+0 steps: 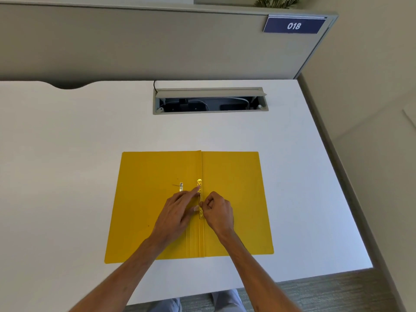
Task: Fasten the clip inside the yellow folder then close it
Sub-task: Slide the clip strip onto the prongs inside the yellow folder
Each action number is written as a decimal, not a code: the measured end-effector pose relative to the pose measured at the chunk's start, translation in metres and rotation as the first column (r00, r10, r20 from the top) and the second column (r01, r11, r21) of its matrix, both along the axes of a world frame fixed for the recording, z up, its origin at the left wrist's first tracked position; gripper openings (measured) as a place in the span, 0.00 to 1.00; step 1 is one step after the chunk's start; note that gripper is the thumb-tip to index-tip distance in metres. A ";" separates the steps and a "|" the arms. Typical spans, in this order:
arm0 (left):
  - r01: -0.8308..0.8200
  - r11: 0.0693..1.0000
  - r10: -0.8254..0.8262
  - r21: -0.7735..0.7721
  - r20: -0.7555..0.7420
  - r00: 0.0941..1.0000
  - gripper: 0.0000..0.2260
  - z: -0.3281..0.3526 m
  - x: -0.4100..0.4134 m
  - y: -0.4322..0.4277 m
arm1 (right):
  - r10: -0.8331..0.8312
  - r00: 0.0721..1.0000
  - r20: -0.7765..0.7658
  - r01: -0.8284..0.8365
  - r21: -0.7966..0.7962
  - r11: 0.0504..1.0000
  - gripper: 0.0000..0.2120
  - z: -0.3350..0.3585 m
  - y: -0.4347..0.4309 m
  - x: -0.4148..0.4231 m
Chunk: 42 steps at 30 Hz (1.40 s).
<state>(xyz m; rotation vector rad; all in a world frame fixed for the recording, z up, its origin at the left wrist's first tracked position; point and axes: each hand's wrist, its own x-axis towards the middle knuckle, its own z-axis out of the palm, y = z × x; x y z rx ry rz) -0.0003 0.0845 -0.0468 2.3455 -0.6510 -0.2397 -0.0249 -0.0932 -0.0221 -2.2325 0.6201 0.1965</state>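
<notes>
A yellow folder [236,188] lies open and flat on the white desk [67,176]. A brass clip strip [199,200] runs along its centre fold. A small loose metal piece [181,186] lies on the left flap. My left hand [177,212] rests on the left flap with its index finger stretched onto the upper part of the strip. My right hand [217,210] is curled, its fingertips pinching the lower part of the strip. The middle of the strip is partly hidden by my fingers.
An open cable tray [210,101] is cut into the desk behind the folder. A grey partition [135,46] with a blue "018" sign [293,25] stands at the back. The desk's right edge [337,176] drops to the floor.
</notes>
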 end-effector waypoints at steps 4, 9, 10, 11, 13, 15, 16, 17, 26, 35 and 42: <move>0.078 0.990 -0.091 0.114 0.111 0.990 0.20 -0.004 0.003 0.001 | -0.008 1.000 -0.021 0.009 0.007 1.000 0.06 -0.002 -0.001 0.001; 0.098 0.967 -0.146 0.235 0.197 0.969 0.22 -0.006 0.002 0.001 | 0.036 0.999 -0.023 -0.034 0.097 0.995 0.04 0.001 -0.012 0.003; 0.093 0.965 -0.145 0.245 0.200 0.969 0.22 -0.006 0.003 0.000 | 0.037 0.999 -0.025 -0.033 0.131 0.991 0.04 0.001 -0.017 0.004; 0.087 0.965 -0.138 0.249 0.197 0.971 0.22 -0.005 0.003 -0.001 | 0.029 0.999 -0.033 -0.024 0.166 0.986 0.05 0.001 -0.021 0.003; 0.072 0.967 -0.120 0.244 0.189 0.975 0.22 -0.004 0.005 -0.003 | 0.004 0.999 -0.039 0.006 0.239 0.971 0.06 0.002 -0.028 -0.001; 0.064 0.970 -0.111 0.236 0.190 0.976 0.21 -0.005 0.006 -0.004 | -0.011 1.000 -0.016 0.015 0.301 0.953 0.07 0.005 -0.030 -0.007; 0.061 0.970 -0.108 0.235 0.193 0.975 0.21 -0.005 0.006 -0.004 | -0.010 1.000 0.002 0.009 0.336 0.942 0.09 0.006 -0.030 -0.010; 0.058 0.970 -0.106 0.235 0.197 0.975 0.21 -0.004 0.007 -0.004 | -0.007 1.000 0.021 -0.001 0.368 0.930 0.11 0.010 -0.027 -0.014; 0.029 0.968 -0.084 0.249 0.217 0.973 0.20 -0.004 0.000 -0.007 | 0.134 0.991 0.020 -0.135 0.045 0.990 0.08 0.019 -0.009 -0.032; 0.025 0.969 -0.080 0.245 0.216 0.973 0.21 -0.004 -0.003 -0.007 | 0.094 0.993 0.067 -0.081 -0.177 0.981 0.02 0.020 -0.003 -0.047; 0.041 0.962 -0.100 0.269 0.211 0.972 0.22 -0.002 -0.003 -0.005 | 0.237 0.956 0.171 -0.150 -0.408 0.901 0.04 0.011 0.007 -0.056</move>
